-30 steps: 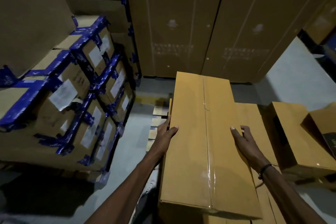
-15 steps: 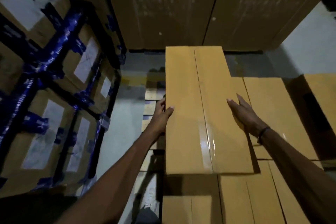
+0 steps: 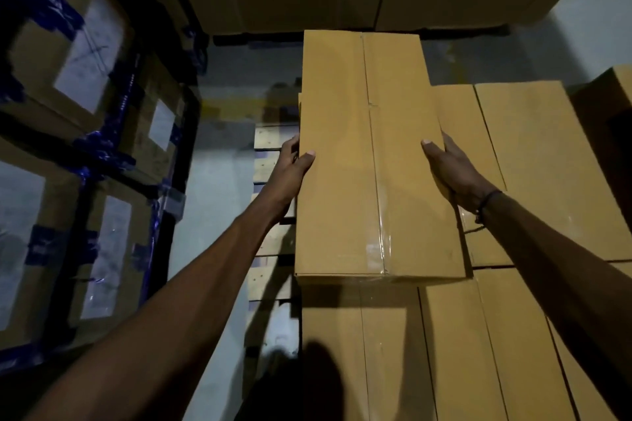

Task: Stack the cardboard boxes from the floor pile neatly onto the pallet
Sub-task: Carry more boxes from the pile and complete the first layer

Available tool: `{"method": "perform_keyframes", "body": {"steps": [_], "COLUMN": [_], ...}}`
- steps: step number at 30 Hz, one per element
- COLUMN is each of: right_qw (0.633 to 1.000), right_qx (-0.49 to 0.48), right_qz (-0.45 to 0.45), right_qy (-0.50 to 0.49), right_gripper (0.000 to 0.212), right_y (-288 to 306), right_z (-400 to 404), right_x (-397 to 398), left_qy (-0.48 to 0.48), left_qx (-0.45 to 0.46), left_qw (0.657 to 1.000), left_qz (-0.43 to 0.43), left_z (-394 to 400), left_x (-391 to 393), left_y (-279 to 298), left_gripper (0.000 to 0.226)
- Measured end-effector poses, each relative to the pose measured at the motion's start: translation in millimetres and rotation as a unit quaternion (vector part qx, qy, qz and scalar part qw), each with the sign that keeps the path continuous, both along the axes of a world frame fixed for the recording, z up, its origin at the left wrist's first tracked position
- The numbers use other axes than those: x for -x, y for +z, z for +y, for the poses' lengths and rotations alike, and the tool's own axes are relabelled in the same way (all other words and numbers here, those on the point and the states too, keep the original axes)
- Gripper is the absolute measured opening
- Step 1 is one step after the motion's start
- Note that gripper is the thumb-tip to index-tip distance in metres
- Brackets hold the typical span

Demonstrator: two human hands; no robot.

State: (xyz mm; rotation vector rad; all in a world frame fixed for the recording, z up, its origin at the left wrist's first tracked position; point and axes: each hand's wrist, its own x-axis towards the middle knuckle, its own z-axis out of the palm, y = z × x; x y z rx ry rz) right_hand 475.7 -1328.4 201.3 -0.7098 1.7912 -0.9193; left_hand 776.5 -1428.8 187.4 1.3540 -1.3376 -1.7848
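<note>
I had the long tan cardboard box (image 3: 372,161) clamped between both palms, left hand (image 3: 290,171) on its left side, right hand (image 3: 451,171) on its right, thumbs hooked over the top. Its long axis ran straight away from me, above the pallet's (image 3: 270,161) left edge, beside the row of stacked tan boxes (image 3: 533,167).

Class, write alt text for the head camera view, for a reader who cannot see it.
Two hands, left hand and right hand, grip the long sides of a cardboard box above a pallet already holding similar boxes. Blue-taped cartons stand left.
</note>
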Motion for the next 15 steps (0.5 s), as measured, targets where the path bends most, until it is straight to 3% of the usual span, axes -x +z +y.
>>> {"method": "perform_keyframes", "body": {"steps": [15], "right_qw": [1.000], "right_qx": [0.019], "right_qz": [0.021], "right_qy": [0.012], "right_gripper": [0.071], "right_y": [-24.4], "right_z": [-8.9], "right_x": [1.4], "left_qy": [-0.013], "left_qx": [0.033], "left_qw": [0.997], "left_qz": [-0.068], "left_z": [-5.2], "left_x": [5.4], "left_y": [-28.9], "left_gripper": [0.050]}}
